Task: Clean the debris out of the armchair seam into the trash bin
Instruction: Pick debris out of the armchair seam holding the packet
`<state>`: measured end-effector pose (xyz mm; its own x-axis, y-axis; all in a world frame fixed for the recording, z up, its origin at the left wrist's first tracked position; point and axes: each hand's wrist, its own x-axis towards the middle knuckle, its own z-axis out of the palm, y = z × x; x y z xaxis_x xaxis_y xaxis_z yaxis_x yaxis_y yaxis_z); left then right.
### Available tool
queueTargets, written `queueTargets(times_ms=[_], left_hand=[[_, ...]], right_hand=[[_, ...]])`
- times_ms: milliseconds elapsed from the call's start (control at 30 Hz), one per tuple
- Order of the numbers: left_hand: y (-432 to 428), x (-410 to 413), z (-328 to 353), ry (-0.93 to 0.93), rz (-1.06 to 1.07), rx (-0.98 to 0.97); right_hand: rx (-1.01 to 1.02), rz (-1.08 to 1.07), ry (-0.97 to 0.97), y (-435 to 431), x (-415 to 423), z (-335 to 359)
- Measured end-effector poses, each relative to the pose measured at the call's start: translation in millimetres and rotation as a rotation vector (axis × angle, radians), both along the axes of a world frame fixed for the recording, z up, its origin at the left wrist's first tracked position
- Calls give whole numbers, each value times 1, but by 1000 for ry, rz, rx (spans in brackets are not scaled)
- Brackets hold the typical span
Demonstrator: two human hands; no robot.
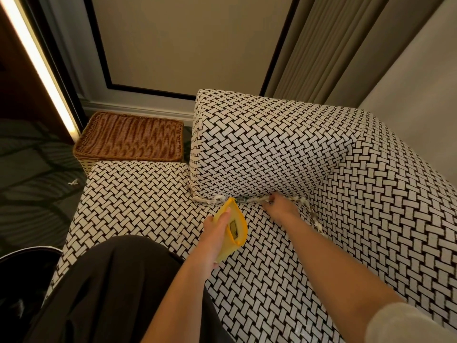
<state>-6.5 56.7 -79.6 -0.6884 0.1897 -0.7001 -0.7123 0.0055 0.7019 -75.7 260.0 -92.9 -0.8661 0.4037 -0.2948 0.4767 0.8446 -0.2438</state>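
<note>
The debris (218, 199) lies as a thin pale line in the seam where the seat meets the back cushion, along the far edge of the seat. Its long axis goes from left to right. At the far right corner it bends and follows the side seam toward the near edge.

The right hand (282, 207) is on this line, at its right part, with the fingers pointing into the seam. The fingertips are hidden, so I cannot tell if its grip pinches some scraps or only touches them.

Just to the left, the left hand (212, 241) holds a yellow scoop (237, 226), with fingers and thumb curled round it. The tip of the scoop touches the seam near the middle of the line.

The scraps between the two hands therefore lie to the left of the right hand, and I judge that the next move is a sweep along the seam toward the scoop. The trash bin (37, 250) stands well apart, off the near left corner of the armchair (272, 149).
</note>
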Motion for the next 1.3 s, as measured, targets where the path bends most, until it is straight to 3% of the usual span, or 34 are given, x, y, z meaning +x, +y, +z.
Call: queueTargets(times_ms=[267, 433, 667, 1000, 1300], left_hand=[[1, -1, 0, -8, -2, -5], [1, 0, 2, -5, -2, 1], [1, 1, 2, 5, -17, 0], [2, 0, 1, -5, -13, 1], [2, -1, 1, -2, -27, -4]], right_hand=[[-48, 42, -75, 6, -9, 3], [44, 20, -49, 1, -4, -4], [8, 77, -141, 6, -11, 8], [-49, 104, -86, 9, -4, 6], [-65, 137, -164, 5, -4, 13]])
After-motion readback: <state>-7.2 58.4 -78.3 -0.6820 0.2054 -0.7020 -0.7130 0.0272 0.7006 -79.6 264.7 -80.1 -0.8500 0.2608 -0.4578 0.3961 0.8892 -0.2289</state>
